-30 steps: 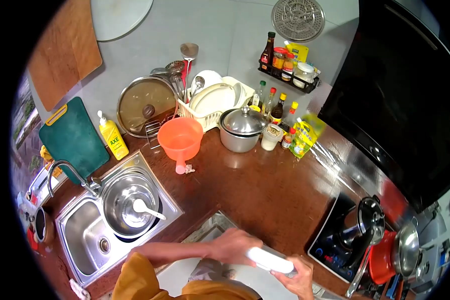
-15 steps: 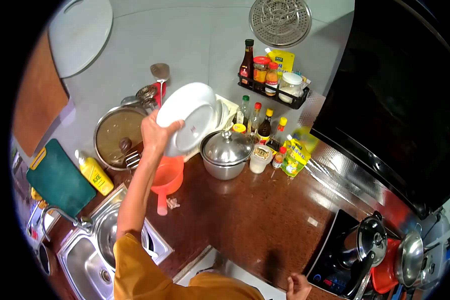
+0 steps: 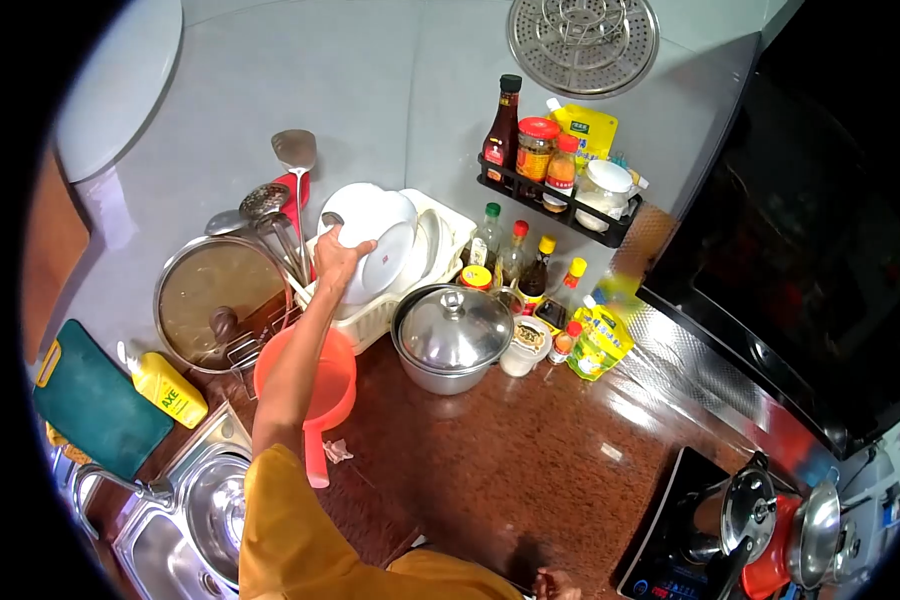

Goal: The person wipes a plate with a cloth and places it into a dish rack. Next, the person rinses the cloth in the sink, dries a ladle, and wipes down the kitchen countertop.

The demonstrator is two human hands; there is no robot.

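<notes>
My left hand [image 3: 342, 262] grips the rim of a white plate [image 3: 384, 262], thumb on its face and fingers behind. The plate leans in the cream dish rack [image 3: 375, 322], beside other white dishes [image 3: 427, 245] standing there. A red dipper [image 3: 332, 388] sits on the counter below my left forearm, partly covered by it. At the bottom edge my right hand [image 3: 558, 584] is low over the counter front, fingers curled with nothing visible in them; part of it is cut off.
A lidded steel pot [image 3: 454, 335] stands right of the rack, near several sauce bottles [image 3: 536, 272]. At left are a sink [image 3: 160, 550], a yellow detergent bottle [image 3: 170, 388] and a large pan lid [image 3: 205, 290]. An induction cooker [image 3: 660, 540] holds a pot [image 3: 735, 510] at right.
My left hand has lowered the white plate from above the rack into it, among the other dishes. My right hand has dropped lower and left. The view has shifted slightly.
</notes>
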